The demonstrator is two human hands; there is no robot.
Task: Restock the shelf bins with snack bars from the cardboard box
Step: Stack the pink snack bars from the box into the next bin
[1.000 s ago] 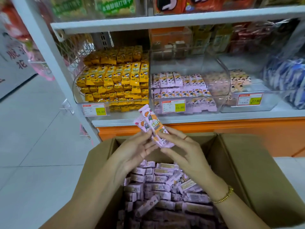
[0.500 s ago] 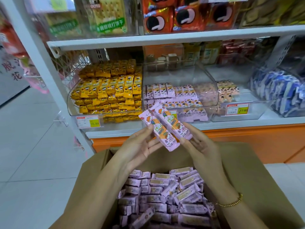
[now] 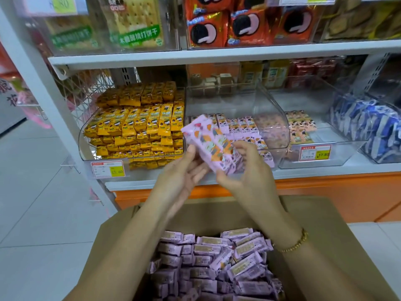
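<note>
Shop: shelf bins w/ price tags

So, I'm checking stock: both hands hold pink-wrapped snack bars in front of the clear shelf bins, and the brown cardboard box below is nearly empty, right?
Not empty: the head view shows the brown cardboard box packed with loose pink-wrapped bars. Otherwise right: the left hand and right hand hold pink-wrapped snack bars in front of the clear plastic shelf bins.
</note>
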